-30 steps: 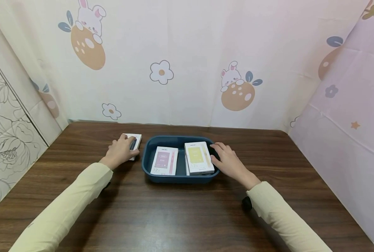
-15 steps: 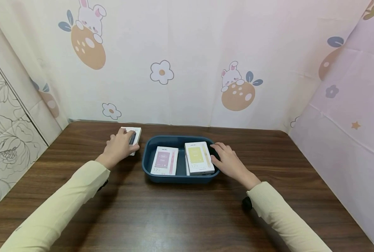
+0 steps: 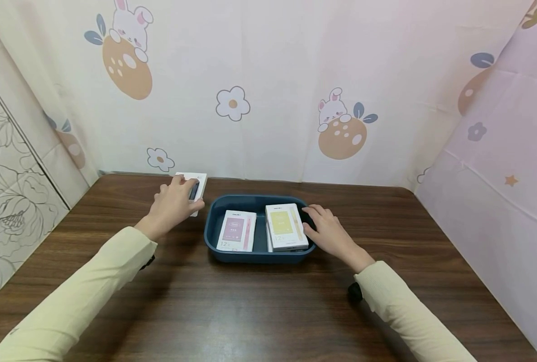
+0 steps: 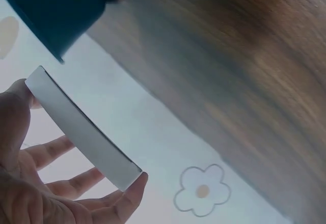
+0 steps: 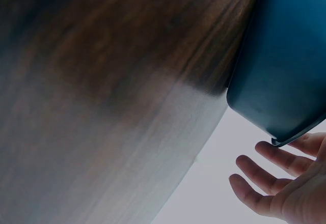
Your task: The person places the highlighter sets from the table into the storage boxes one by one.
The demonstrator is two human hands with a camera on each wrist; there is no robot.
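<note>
My left hand [image 3: 171, 203] grips a flat white box [image 3: 199, 178] with a dark panel, left of the blue bin. Its thumb and fingers span the box's opposite edges in the left wrist view, where one narrow side of the box [image 4: 84, 130] faces the camera. My right hand [image 3: 327, 230] rests at the right rim of the blue bin [image 3: 255, 257], its fingers [image 5: 257, 175] loosely extended under the rim in the right wrist view. Inside the bin lie a white box with a purple panel [image 3: 236, 231] and, on the right, a white box with a yellow-green panel [image 3: 286, 226] on top of another.
The bin stands on a dark wood-grain table [image 3: 259, 306]. A pale curtain [image 3: 277, 141] printed with rabbits, strawberries and flowers hangs along the table's back edge. More printed cloth [image 3: 499, 201] borders the right side, and a panel with flower line drawings [image 3: 15, 216] the left.
My left hand has moved with its white box away from me, toward the back edge, then slightly right. The right hand and the bin have stayed in place.
</note>
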